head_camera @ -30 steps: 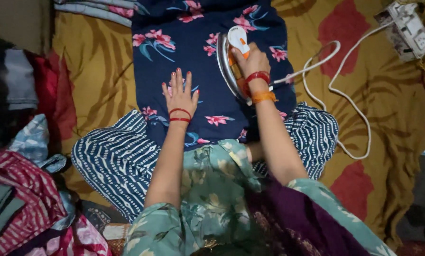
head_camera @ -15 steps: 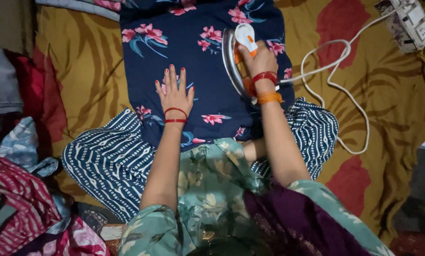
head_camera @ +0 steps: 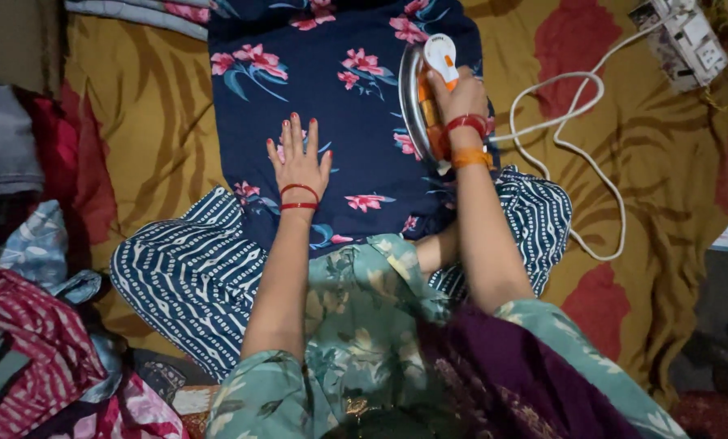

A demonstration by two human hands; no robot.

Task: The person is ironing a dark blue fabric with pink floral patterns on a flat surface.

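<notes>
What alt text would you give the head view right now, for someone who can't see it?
Seen from above, the right hand grips a white and orange electric iron on a navy floral garment, while the left hand lies flat on the fabric. The iron's white cord loops across a mustard and red bedsheet towards a power strip. Heaped clothes lie at the left.

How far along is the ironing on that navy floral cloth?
Done: the cloth lies spread flat on the bedsheet. In hand: right hand holds the iron at the cloth's right edge; left hand presses it flat. Left: how much is already pressed can't be told; a pile waits at left.
</notes>
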